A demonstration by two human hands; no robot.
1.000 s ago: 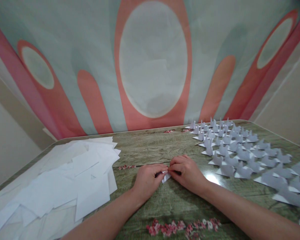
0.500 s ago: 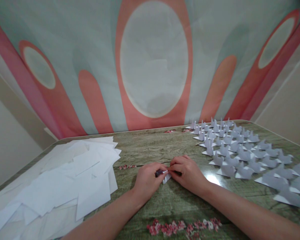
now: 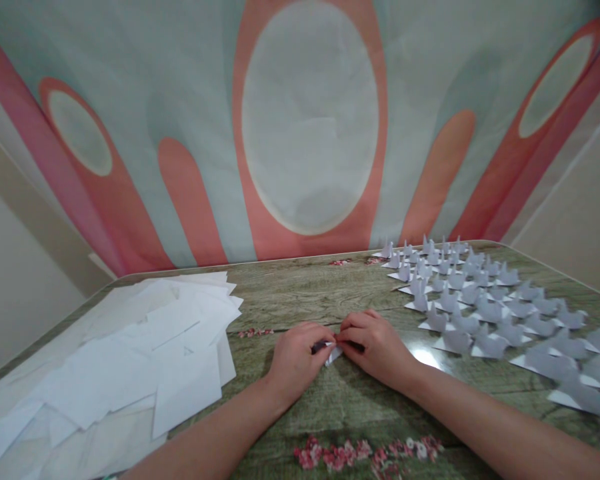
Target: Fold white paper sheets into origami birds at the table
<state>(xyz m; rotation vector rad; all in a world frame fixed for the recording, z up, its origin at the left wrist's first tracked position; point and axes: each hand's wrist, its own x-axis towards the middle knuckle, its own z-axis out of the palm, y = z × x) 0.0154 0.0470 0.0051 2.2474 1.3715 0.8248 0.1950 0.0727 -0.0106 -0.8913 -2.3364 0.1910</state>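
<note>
Between my two hands, at the middle of the table, is a small folded piece of white paper [image 3: 333, 356]. My left hand [image 3: 300, 353] pinches it from the left, thumb and fingers closed. From the right, my right hand [image 3: 373, 339] pinches the same paper, its fingertips touching or nearly touching those of the left. Most of the paper is hidden behind the fingers; a pale folded flap shows below them.
A spread heap of white paper sheets [image 3: 125, 353] covers the table's left side. Rows of folded white paper birds [image 3: 490, 310] stand on the right. The wood-patterned table [image 3: 290, 293] with printed flowers [image 3: 350, 455] meets a patterned backdrop [image 3: 200, 80] behind.
Almost nothing differs. Both hands keep their pinch on the paper in the same place, and the view has shifted very slightly.
</note>
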